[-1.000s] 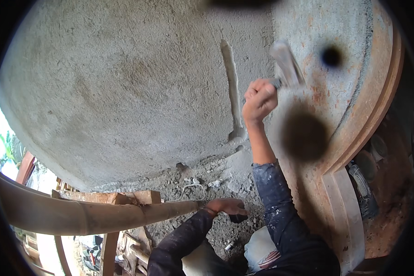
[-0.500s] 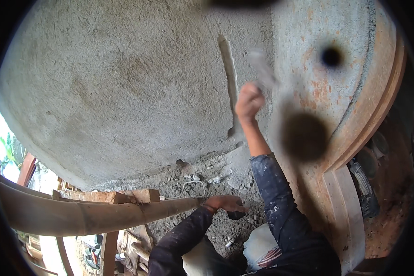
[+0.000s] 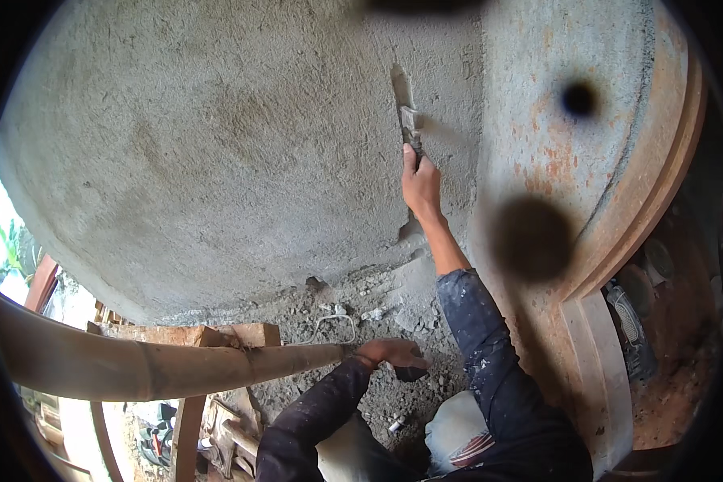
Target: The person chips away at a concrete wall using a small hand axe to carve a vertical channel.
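Observation:
My right hand is closed on the handle of a flat metal-bladed tool, whose blade is at the long vertical groove cut in the rough grey plastered wall. My left hand is lower down, beside the far end of a bamboo pole, its fingers bent over a dark object that I cannot make out. Grey rubble lies below the wall, with a pale bent wire loop in it.
A curved, rust-stained concrete surface with wooden edging rises at my right. Wooden boards lie behind the pole at left, and scraps and tools lie lower left. A mesh-patterned object sits at far right. Dark round blots obscure parts of the view.
My right hand has moved left and a little down from the curved surface, bringing the blade to the groove. My left hand has hardly moved.

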`<state>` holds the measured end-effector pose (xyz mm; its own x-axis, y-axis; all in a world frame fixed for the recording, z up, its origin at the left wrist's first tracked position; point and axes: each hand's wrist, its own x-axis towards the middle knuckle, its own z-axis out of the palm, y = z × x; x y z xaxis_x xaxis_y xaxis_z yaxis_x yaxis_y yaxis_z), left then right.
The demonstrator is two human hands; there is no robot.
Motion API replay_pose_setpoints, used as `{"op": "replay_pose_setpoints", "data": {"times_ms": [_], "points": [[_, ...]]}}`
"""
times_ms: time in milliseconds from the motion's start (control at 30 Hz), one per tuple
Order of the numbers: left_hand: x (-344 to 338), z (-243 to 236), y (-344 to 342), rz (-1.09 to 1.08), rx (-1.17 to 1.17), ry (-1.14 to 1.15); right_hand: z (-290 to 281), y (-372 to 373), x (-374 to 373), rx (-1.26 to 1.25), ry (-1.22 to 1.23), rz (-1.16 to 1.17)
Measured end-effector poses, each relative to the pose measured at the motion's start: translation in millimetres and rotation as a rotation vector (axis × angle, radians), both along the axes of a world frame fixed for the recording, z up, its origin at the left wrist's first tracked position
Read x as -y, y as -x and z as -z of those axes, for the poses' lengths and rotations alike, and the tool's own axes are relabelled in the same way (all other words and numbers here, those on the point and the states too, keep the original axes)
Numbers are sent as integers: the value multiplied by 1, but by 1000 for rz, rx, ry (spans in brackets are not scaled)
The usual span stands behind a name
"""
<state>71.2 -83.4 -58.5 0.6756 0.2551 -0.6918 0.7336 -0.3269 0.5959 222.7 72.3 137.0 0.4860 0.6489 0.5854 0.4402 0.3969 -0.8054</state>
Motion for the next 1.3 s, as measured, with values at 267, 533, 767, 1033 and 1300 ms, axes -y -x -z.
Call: {"op": "replay_pose_setpoints", "data": {"times_ms": [267,533,767,1033,1300], "points": [[-2,-14,-7,43,48,34,-43,-4,29,-80,-545,-164],[-1,-28,4,-10,53,-74,-49,0,9,-37,-84,84],[-1,-15,-10,39,104,-43,-83,-13,29,20,-1114,-190],[-2,-15,-5,39,123,-28,-83,4,36,-65,-336,16],[-3,-12,5,-25,57,1,-71,9,12,8,-315,128]]}}
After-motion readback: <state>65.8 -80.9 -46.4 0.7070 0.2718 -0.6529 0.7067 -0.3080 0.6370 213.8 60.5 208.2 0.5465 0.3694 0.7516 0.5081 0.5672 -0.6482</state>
